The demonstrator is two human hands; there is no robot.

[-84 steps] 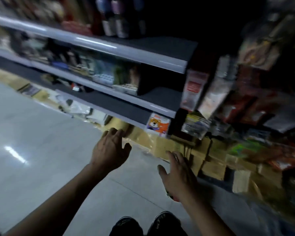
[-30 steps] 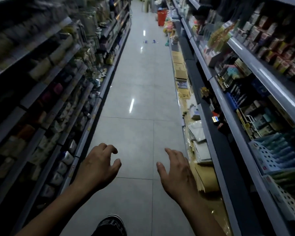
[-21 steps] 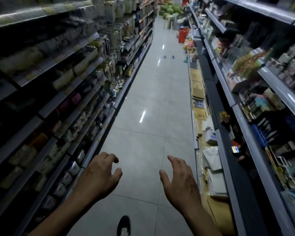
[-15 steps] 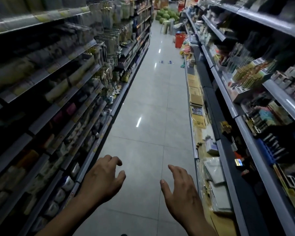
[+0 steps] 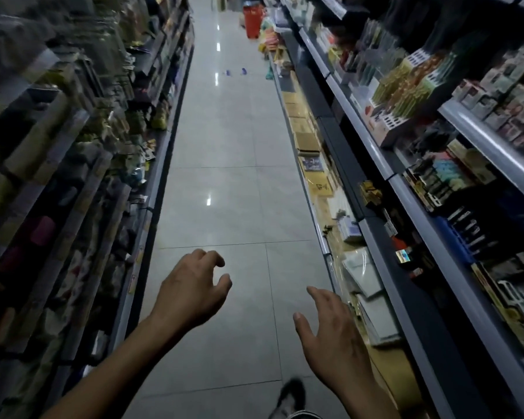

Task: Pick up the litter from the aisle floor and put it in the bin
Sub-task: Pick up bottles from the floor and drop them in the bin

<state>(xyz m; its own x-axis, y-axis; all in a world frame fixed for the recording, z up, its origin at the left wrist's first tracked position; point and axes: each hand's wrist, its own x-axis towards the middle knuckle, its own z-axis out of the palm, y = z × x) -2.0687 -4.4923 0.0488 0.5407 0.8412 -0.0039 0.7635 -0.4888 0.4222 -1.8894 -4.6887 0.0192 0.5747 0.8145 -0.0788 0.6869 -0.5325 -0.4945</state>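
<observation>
Far down the aisle two small blue scraps of litter (image 5: pixel 235 72) lie on the grey tiled floor (image 5: pixel 230 152). Beyond them a red bin (image 5: pixel 252 21) stands at the aisle's right side. My left hand (image 5: pixel 192 293) hovers low in front of me, fingers loosely curled, holding nothing. My right hand (image 5: pixel 330 334) is stretched forward beside it with relaxed fingers, also holding nothing. Both hands are far from the litter and the bin.
Stocked shelves (image 5: pixel 73 176) run along the left side, and shelves of stationery (image 5: pixel 436 146) line the right. Flat cardboard packs (image 5: pixel 307 137) sit along the right shelf's foot. My shoe (image 5: pixel 289 396) shows at the bottom edge.
I have turned from facing a shelf to looking down the aisle and stepped forward. The view has dipped a little. Both hands stay held out and hold nothing.
</observation>
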